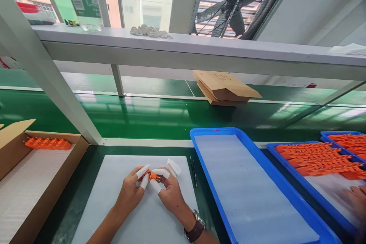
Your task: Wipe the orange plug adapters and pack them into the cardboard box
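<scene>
A small orange plastic part point(154, 176) with dark metal pins at its right end is pinched between both my hands above the white work mat point(114, 183). My left hand point(133, 188) grips its left end with thumb and forefinger. The thumb and forefinger of my right hand point(170, 190) close on its right side. White finger cots cover the thumbs and forefingers, and they hide much of the part. Just beyond my right hand a crumpled white cloth or tissue point(174, 167) lies on the mat.
Left stands an open cardboard box point(57, 175) with a row of orange parts point(48, 143). Right are a blue tray point(243, 137) lined with white and another tray of orange parts point(320, 156), near another person's hand point(356, 198). Thin dark tweezers point(193, 171) lie beside the mat. A metal post point(63, 87) slants at left.
</scene>
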The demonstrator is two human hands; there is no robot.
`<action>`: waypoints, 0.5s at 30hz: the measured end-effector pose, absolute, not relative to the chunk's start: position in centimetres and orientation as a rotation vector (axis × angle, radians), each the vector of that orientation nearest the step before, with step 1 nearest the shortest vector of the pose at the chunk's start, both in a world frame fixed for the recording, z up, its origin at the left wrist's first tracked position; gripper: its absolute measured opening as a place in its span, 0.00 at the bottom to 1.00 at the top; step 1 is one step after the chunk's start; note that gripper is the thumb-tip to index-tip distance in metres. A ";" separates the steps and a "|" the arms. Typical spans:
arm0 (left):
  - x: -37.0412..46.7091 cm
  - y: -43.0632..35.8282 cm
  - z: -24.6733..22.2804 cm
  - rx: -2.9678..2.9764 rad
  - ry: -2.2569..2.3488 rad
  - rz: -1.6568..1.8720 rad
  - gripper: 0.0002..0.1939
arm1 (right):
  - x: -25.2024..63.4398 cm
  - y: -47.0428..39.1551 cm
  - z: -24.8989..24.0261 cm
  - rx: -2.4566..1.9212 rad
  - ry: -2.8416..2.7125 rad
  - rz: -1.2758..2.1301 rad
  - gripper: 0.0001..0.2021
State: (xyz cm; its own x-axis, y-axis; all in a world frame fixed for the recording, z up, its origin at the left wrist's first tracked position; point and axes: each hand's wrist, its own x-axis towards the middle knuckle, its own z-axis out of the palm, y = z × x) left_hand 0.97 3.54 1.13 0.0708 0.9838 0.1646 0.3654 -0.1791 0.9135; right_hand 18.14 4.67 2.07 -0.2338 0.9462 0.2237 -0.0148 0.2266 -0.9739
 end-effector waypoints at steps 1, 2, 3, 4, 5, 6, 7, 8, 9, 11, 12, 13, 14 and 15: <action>0.8 3.6 1.2 1.619 1.345 1.091 0.19 | 18.2 4.7 2.0 -0.933 -1.499 1.193 0.11; 0.7 3.6 1.2 1.592 1.313 1.069 0.20 | 18.2 4.7 1.9 -0.942 -1.507 1.189 0.11; 0.6 3.6 1.3 1.561 1.277 1.043 0.22 | 18.3 4.8 1.8 -0.954 -1.512 1.181 0.11; 0.4 3.6 1.3 1.531 1.241 1.018 0.23 | 18.4 4.9 1.7 -0.964 -1.517 1.168 0.11; 0.3 3.6 1.4 1.504 1.211 0.995 0.25 | 18.4 4.9 1.6 -0.973 -1.525 1.150 0.10; 0.2 3.6 1.4 1.480 1.193 0.976 0.26 | 18.5 5.0 1.6 -0.982 -1.538 1.128 0.10; 0.1 3.6 1.5 1.463 1.187 0.963 0.27 | 18.6 5.0 1.6 -0.990 -1.556 1.104 0.10; 0.0 3.6 1.5 1.454 1.190 0.950 0.27 | 18.7 5.0 1.7 -0.999 -1.584 1.075 0.10; 0.0 3.7 1.6 1.455 1.200 0.938 0.27 | 18.8 5.0 1.9 -1.010 -1.619 1.044 0.11; -0.1 3.8 1.7 1.491 1.232 0.902 0.25 | 19.1 5.0 2.4 -1.037 -1.700 0.989 0.12; -0.2 3.8 1.7 1.529 1.256 0.880 0.23 | 19.2 5.0 2.7 -1.047 -1.741 0.974 0.13; -0.2 3.9 1.7 1.576 1.280 0.856 0.22 | 19.4 5.0 2.9 -1.053 -1.779 0.970 0.13; -0.3 3.9 1.8 1.627 1.301 0.835 0.21 | 19.6 5.0 3.1 -1.053 -1.813 0.976 0.14; -0.4 3.9 1.7 1.675 1.315 0.818 0.20 | 19.8 5.0 3.3 -1.050 -1.841 0.992 0.14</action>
State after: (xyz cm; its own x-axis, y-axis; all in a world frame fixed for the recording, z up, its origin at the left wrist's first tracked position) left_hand -0.39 3.94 1.73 0.2386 0.9711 -0.0021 0.4279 -0.1032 0.8979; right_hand 19.79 5.01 3.30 -0.3541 0.9031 0.2430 0.2938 0.3541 -0.8879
